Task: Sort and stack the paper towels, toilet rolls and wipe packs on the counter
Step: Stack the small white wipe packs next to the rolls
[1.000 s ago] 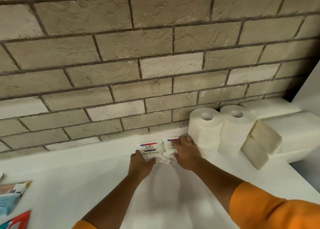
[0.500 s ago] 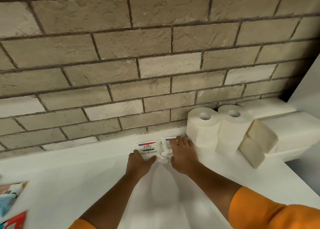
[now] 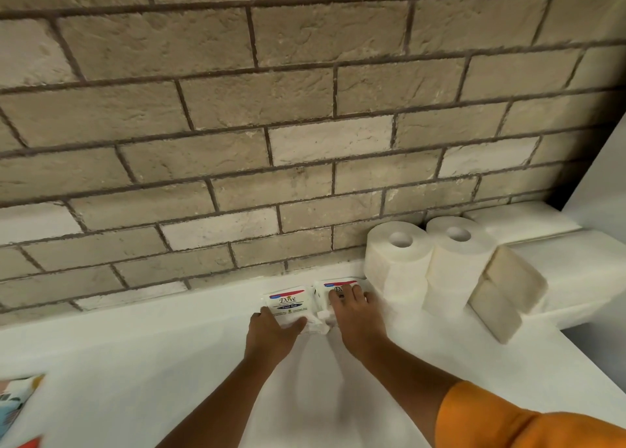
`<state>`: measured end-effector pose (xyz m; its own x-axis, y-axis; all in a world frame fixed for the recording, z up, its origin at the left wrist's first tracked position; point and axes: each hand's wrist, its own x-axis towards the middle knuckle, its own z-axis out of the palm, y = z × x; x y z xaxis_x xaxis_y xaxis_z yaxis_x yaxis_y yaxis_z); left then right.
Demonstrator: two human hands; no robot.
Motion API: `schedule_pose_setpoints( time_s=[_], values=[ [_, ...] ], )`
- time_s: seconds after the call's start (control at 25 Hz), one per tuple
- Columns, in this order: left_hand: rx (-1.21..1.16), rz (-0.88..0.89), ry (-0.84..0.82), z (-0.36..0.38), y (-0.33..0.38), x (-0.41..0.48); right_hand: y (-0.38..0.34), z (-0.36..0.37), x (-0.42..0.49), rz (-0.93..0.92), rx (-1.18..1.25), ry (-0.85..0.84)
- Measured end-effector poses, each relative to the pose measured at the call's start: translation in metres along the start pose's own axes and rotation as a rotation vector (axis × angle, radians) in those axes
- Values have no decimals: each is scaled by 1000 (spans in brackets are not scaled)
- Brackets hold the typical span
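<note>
Toilet rolls (image 3: 399, 261): upright by the wall (image 3: 305, 108), light, squashy; cup the sides.
Left wipe pack (image 3: 286, 303): soft, probably slick; left hand (image 3: 271, 329) grips its near edge.
Right wipe pack (image 3: 330, 291): alongside; right hand (image 3: 352, 315) flat on top, fingers straight.

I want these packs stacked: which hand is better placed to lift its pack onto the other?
Left, probably: the left hand grips the near edge of the left pack; the right hand lies flat on the right pack.
</note>
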<state>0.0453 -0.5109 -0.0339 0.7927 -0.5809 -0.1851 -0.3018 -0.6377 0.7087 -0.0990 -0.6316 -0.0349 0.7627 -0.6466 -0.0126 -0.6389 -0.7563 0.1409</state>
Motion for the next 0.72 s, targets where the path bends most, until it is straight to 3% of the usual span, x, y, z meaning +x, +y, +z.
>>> schedule_pose_setpoints(
  time_s=[0.28,0.44,0.52,0.72],
  values=[
    [-60,14,-27,-2,-4,1,1,-15,4,-1,-43,-56],
    [-387,-9,-154,-18,-14,-12,-1,-43,2,42,83,-161],
    [-441,-3,-174,-29,-17,-26,-8,-51,-7,62,222,-115],
    [-481,-59,-40,-59,-46,-60,-54,-66,-52,61,597,99]
  ],
)
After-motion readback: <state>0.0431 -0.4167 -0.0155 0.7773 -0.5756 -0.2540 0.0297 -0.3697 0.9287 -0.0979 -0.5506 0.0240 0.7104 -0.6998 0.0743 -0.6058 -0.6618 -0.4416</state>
